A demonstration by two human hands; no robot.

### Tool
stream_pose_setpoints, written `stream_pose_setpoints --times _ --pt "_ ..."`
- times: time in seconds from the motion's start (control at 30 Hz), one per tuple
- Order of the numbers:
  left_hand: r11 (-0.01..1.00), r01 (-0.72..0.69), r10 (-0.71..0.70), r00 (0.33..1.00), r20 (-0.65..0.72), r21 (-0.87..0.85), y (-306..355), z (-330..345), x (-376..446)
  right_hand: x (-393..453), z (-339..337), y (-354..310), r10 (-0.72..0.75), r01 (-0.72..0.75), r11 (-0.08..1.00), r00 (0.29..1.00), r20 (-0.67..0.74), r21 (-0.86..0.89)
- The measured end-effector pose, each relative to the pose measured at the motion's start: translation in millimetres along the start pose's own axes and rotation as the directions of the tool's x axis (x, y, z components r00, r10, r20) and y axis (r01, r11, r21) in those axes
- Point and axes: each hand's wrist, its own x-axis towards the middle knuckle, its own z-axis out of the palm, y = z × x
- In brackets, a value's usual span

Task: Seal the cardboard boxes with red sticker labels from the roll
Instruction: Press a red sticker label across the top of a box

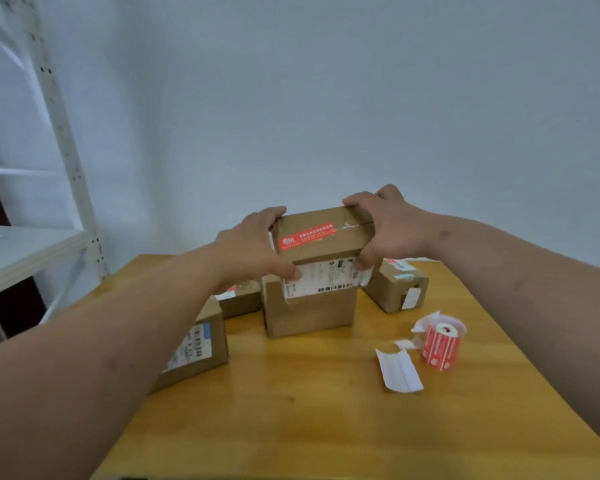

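Both the left hand point(257, 247) and right hand point(388, 226) grip a small brown cardboard box point(321, 251) already wearing its red sticker label point(307, 236), held above a larger plain brown box point(309, 313) apparently unsealed, the red label roll point(442, 344) standing on the wooden bench point(326, 410).
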Motion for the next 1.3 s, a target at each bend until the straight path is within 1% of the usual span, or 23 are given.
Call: stream_pose_setpoints --times 0.07,0.17,0.23,0.3,0.33,0.43,0.5,0.63,0.73,0.83,0.93,1.03,1.17,1.3 --pt "1.0 0.011 -0.011 0.998 0.059 0.003 -11.5 10.4 -20.5 -14.7 15.1 -1.8 0.032 -0.029 0.999 0.994 0.105 -0.024" --pt "0.999 0.038 -0.037 0.987 0.158 -0.003 -30.3 26.5 -43.2 -28.6 41.0 1.0 0.075 -0.066 0.997 0.965 0.252 -0.043" --pt "0.997 0.063 -0.073 0.974 0.214 0.051 -44.3 36.7 -51.1 -33.4 58.4 4.2 0.073 -0.061 0.997 0.944 0.322 -0.047" --pt "0.99 0.091 -0.115 0.964 0.238 0.11 -55.7 46.1 -55.1 -35.2 75.4 7.9 0.073 -0.073 0.997 0.929 0.362 -0.014" --pt "0.987 0.107 -0.134 0.962 0.24 0.12 -61.3 50.4 -55.3 -34.6 83.0 9.9 0.072 -0.076 0.997 0.931 0.359 -0.005" --pt "0.975 0.118 -0.165 0.952 0.257 0.189 -71.9 63.2 -55.6 -32.5 101.7 11.3 0.043 -0.049 0.999 0.959 0.279 0.016" --pt "0.968 0.131 -0.188 0.945 0.269 0.215 -75.0 70.5 -53.5 -31.2 113.0 10.6 0.014 -0.023 0.999 0.968 0.251 0.031" --pt "0.965 0.165 -0.221 0.932 0.288 0.206 -75.0 81.2 -46.8 -29.3 128.6 9.2 -0.016 0.009 1.0 0.972 0.235 0.03" --pt "0.967 0.204 -0.241 0.928 0.284 0.154 -77.4 86.4 -42.6 -27.2 130.6 7.2 -0.016 0.005 0.999 0.972 0.234 0.046" --pt "0.97 0.2 -0.231 0.937 0.263 0.14 -79.4 88.5 -40.1 -26.0 129.3 2.5 -0.021 0.015 1.0 0.968 0.251 0.024" --pt "0.965 0.191 -0.234 0.936 0.263 0.178 -77.4 86.7 -38.0 -25.1 129.7 -4.1 -0.011 0.016 1.0 0.966 0.258 -0.019" --pt "0.961 0.19 -0.238 0.936 0.257 0.201 -75.2 86.2 -37.9 -24.1 131.2 -8.8 0.012 -0.006 1.0 0.968 0.249 -0.023" --pt "0.96 0.194 -0.242 0.937 0.253 0.202 -74.9 87.3 -40.5 -22.8 133.8 -11.8 0.079 -0.098 0.992 0.974 0.214 0.079" --pt "0.959 0.196 -0.245 0.935 0.256 0.204 -75.4 87.5 -42.4 -18.8 139.9 -16.1 0.12 -0.128 0.992 0.97 0.211 0.022"
